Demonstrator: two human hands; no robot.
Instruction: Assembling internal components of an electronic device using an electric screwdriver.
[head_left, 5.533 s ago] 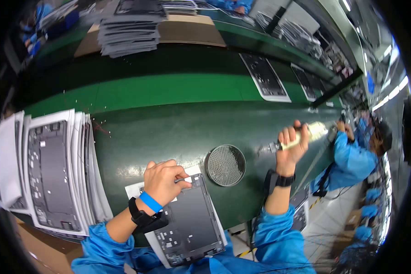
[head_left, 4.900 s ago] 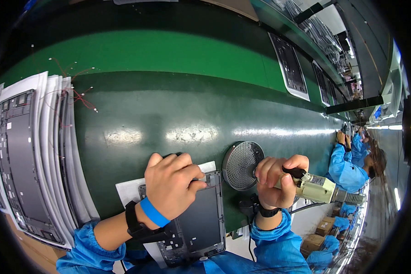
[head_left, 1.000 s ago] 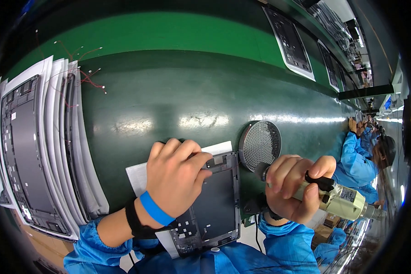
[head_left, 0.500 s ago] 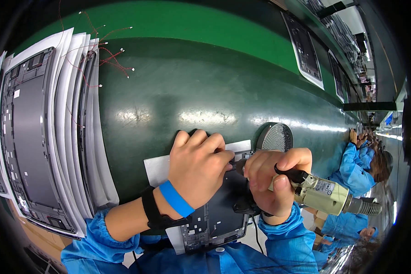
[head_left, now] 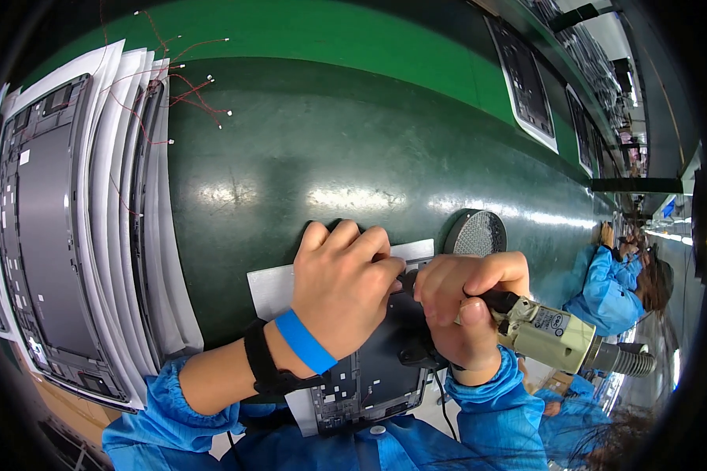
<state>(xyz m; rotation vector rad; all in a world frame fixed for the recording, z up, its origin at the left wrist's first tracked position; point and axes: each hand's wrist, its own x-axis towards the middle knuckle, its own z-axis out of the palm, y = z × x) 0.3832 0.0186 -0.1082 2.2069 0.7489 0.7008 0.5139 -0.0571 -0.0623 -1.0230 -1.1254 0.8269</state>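
A pale cream electric screwdriver (head_left: 554,334) lies tilted in my right hand (head_left: 467,306), whose fingers are wrapped round its front part. Its narrow front end points left, toward the fingertips of my left hand (head_left: 342,275). Those fingers are curled, with thumb and index pinched beside the driver's tip; whatever they hold is hidden. Under both hands is a dark flat device panel (head_left: 381,377) with small white stickers, on a white sheet (head_left: 270,292). A blue band and a black strap circle my left wrist.
A round dish of small metal parts (head_left: 479,232) stands just beyond my right hand. Left, similar panels (head_left: 51,235) are stacked between white sheets, with thin red wires (head_left: 188,98) by them. More panels (head_left: 522,78) lie far right. A co-worker in blue (head_left: 605,290) sits right.
My right hand and the screwdriver have shifted slightly left, and the driver's rear end has dipped a little. My left hand stays almost in place.
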